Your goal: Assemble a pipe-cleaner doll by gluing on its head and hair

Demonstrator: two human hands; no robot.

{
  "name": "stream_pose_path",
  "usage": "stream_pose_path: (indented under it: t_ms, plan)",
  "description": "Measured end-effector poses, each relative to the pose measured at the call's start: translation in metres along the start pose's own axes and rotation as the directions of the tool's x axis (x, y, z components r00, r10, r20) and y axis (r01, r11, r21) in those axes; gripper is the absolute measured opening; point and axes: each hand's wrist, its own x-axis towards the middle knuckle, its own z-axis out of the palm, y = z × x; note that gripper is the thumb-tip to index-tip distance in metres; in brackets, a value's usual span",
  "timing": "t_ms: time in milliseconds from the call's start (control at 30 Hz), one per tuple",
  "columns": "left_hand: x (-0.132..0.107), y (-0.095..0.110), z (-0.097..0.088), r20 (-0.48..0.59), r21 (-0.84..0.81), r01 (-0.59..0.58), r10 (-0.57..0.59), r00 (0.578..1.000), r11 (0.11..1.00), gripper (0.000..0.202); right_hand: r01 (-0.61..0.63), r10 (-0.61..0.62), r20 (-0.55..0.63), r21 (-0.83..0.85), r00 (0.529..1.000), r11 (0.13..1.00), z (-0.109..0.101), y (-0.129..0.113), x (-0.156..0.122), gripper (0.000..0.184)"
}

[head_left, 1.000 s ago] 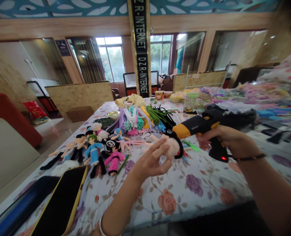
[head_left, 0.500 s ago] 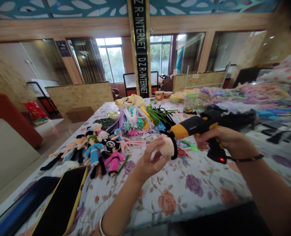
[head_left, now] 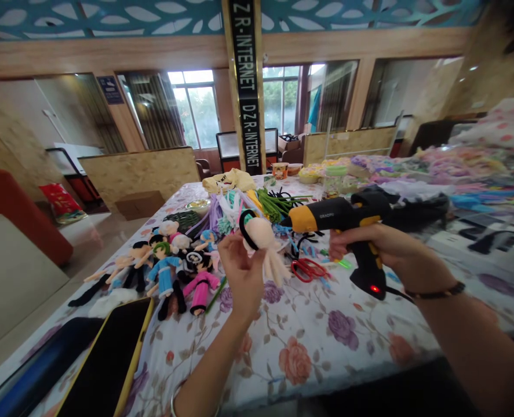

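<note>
nearest the viewer, a phone (head_left: pixel 109 359) in a yellow case lies face up on the floral tablecloth (head_left: pixel 309 347), to the outer side of the left forearm. the left forearm rises from the table edge with the wrist bent back. the left hand (head_left: pixel 238 272) is raised, its fingers closed in a pinch on an unfinished cream doll (head_left: pixel 262 234). the doll is held clear of the table, head up, with a black loop around the head and the limbs hanging loose beside the thumb. the right forearm enters from the outer right, a dark band at the wrist. the right hand (head_left: pixel 372 240) is clenched around the grip of a black and yellow glue gun (head_left: pixel 326 215), whose red lamp is lit below the fist. the gun is level and its nozzle points at the doll, just beside it but not touching. red scissors (head_left: pixel 306 269) lie on the cloth between the two hands. finished dolls (head_left: pixel 165 272) lie grouped beyond the left hand, on its outer side. a pile of coloured pipe cleaners (head_left: pixel 239 205) lies beyond both hands.
</note>
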Motion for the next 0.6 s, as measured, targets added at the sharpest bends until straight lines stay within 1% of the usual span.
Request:
stream_pose_path:
  t_ms: [33,67,133,200,267,367,467,600]
  plan:
    - [0.003,-0.001,-0.002,-0.014,-0.061,0.111,-0.112,0.994,0.992,0.041,0.012,-0.012,-0.025,-0.017,1.000,1.000,0.002,0.000,0.001,0.020]
    - [0.006,-0.002,-0.004,-0.015,-0.138,0.229,-0.233,0.972,0.964,0.046,0.024,-0.025,-0.048,-0.029,0.999,0.999,0.004,0.000,0.001,0.019]
    - [0.012,-0.004,-0.009,0.033,-0.243,0.436,-0.442,0.896,0.866,0.054,0.032,-0.034,-0.072,-0.036,0.997,0.999,0.007,0.000,0.002,0.017]
    - [0.016,-0.007,-0.013,0.108,-0.291,0.559,-0.554,0.825,0.776,0.059,0.035,-0.039,-0.077,-0.045,0.996,0.998,0.010,0.000,0.002,0.017]
    - [0.019,-0.008,-0.016,0.170,-0.322,0.622,-0.603,0.780,0.714,0.062,0.044,-0.051,-0.091,-0.078,0.994,0.996,0.012,0.000,0.001,0.019]
    - [0.020,-0.009,-0.017,0.219,-0.350,0.656,-0.623,0.751,0.669,0.065,0.063,-0.081,-0.134,-0.136,0.988,0.989,0.015,-0.002,-0.001,0.020]
    - [0.021,-0.009,-0.018,0.226,-0.356,0.665,-0.630,0.743,0.657,0.061,0.066,-0.089,-0.153,-0.151,0.984,0.986,0.018,-0.003,-0.003,0.017]
    - [0.021,-0.010,-0.020,0.199,-0.361,0.651,-0.628,0.753,0.667,0.052,0.054,-0.081,-0.145,-0.175,0.986,0.983,0.022,-0.004,-0.006,0.018]
